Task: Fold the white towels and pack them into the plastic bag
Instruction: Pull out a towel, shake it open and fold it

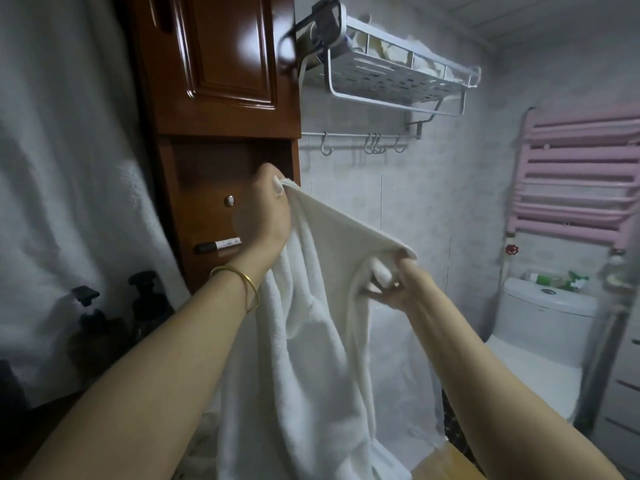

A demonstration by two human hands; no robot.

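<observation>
- A white towel [304, 341] hangs at the centre of the frame, its top edge stretched between both hands.
- The left hand [268, 209] pinches one corner, higher up.
- The right hand [394, 285] grips the other corner, lower right.
- A wooden cabinet [221, 81] stands behind at upper left; a toilet [543, 320] sits at right.

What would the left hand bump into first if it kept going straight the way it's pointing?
Most likely the brown wooden cabinet, near the open nook behind the left hand, which pinches a corner of the white towel. Depth is unclear, so it might slip past to the tiled wall.
</observation>
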